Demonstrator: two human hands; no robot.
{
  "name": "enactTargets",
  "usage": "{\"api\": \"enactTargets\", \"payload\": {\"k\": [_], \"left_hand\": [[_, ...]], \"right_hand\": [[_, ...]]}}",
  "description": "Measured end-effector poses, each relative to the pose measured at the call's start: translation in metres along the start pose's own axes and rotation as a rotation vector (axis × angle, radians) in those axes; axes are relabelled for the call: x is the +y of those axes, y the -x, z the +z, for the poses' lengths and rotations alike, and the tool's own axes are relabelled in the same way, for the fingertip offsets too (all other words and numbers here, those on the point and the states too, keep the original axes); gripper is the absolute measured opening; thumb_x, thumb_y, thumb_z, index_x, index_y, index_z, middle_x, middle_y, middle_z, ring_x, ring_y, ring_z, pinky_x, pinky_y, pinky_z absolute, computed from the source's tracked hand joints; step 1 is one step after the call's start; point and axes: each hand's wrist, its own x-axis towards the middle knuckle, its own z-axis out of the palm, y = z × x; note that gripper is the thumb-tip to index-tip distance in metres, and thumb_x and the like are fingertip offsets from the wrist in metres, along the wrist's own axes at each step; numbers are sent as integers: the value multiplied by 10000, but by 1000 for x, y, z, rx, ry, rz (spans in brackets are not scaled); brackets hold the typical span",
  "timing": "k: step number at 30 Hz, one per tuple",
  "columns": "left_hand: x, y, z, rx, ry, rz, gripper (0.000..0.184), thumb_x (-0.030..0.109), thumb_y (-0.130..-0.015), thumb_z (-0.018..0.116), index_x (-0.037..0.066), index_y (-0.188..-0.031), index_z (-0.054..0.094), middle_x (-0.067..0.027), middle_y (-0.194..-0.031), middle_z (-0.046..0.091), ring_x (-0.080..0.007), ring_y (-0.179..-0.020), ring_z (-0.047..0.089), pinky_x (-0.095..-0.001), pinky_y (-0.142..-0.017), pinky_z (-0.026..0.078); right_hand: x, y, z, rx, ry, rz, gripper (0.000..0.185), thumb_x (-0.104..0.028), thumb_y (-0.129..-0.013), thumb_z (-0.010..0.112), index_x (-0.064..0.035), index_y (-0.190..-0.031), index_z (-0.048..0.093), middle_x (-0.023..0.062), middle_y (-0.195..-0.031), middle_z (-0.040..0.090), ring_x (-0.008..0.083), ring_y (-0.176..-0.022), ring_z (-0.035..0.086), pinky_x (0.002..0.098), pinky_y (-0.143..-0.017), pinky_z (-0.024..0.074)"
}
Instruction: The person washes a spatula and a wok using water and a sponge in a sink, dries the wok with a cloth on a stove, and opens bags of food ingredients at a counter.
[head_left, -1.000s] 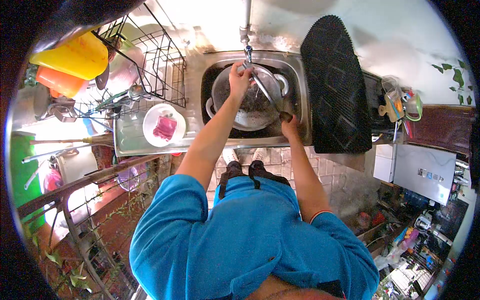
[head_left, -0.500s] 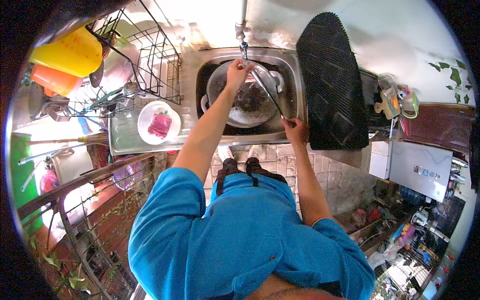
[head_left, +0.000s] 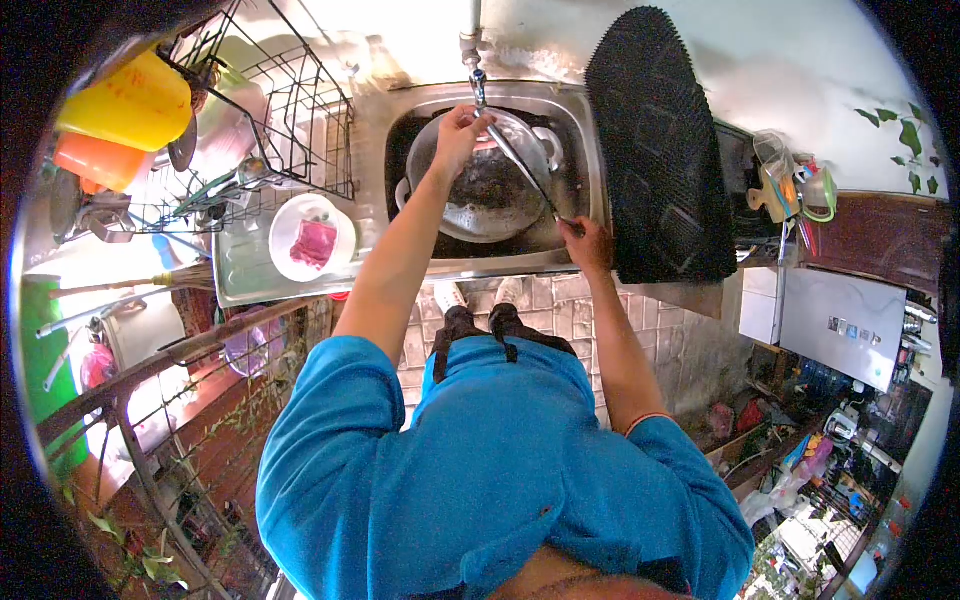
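2 hands [head_left: 458, 142] [head_left: 588, 246] grip 1 slim utensil [head_left: 522, 165] above 1 pot [head_left: 490, 223] in 1 sink [head_left: 510, 264].

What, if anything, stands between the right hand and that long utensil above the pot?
Nothing visible: the right hand holds the near end of the long utensil. The left hand is at its far end, by the tap; the pot lies below.

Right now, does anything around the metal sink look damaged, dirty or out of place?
Yes. On the pale wall, right of the vertical pipe, a brownish patch looks stained against paler areas nearby. Inside the round, two-handled metal pot, a dark area stands out; I cannot tell whether it is residue or shadow.
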Motion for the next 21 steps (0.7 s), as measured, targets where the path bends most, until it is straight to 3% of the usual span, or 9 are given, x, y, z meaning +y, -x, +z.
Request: {"api": "enactTargets", "payload": {"k": [6, 13, 19, 21], "left_hand": [[0, -3, 0, -27, -4, 20, 99, 59, -847, 628, 20, -917, 569, -87, -836, 636, -128, -682, 593, -347, -615, 606], [2, 4, -1, 22, 11, 19, 323, 47, -830, 646, 7, -1105, 482, -102, -853, 628, -160, -726, 616, -356, -625, 602], [-1, -2, -4, -49, 8, -38, 375, 45, -840, 632, -2, -1185, 491, -77, -886, 637, -144, -735, 609, -335, -650, 593], [-2, -2, -5, -47, 1, -46, 337, 50, -847, 626, -6, -1159, 512, -71, -884, 636, -137, -732, 605, -323, -656, 589]], "right_hand": [[6, -3, 14, -112, -46, 62, 392, -437, -797, 640, -65, -916, 662, 150, -895, 665, 336, -835, 630, 414, -723, 477], [17, -5, 23, -68, 49, -47, 368, -426, -802, 640, -77, -915, 655, 151, -908, 662, 336, -848, 627, 417, -739, 479], [1, 1, 17, -38, 73, -26, 388, -437, -810, 625, -76, -949, 659, 154, -912, 663, 348, -863, 622, 425, -760, 476], [0, -3, 16, -119, 138, 45, 405, -441, -811, 624, -70, -970, 656, 164, -921, 661, 355, -869, 622, 428, -756, 477]]}}
